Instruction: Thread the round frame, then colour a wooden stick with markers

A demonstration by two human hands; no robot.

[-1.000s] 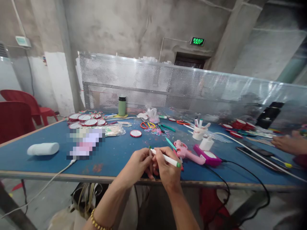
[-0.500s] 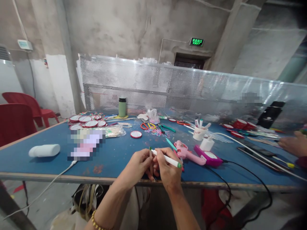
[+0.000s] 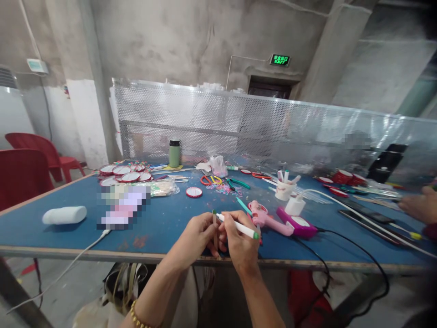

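Observation:
My right hand [image 3: 241, 243] is closed around a white marker pen [image 3: 241, 226] with a green end, its tip pointing left. In my left hand [image 3: 200, 234] a thin, flat wooden stick [image 3: 215, 232] stands nearly upright, its top end coloured green. The marker's tip is close to that green end; whether they touch I cannot tell. Both hands are together above the table's front edge. Just right of them lies a pink glue gun [image 3: 269, 218], beside a purple box [image 3: 296, 224] with a cable.
On the blue table [image 3: 164, 228] lie a white bottle [image 3: 64, 215], a red-rimmed disc [image 3: 194, 192], pliers [image 3: 239, 183] and several stacked discs [image 3: 129, 176]. A cup of markers [image 3: 285, 189] stands behind the glue gun. Another person's hand [image 3: 418, 205] is at far right.
Almost nothing differs. The stick's green end shows slightly more beside the marker tip, and the whole view has shifted a little.

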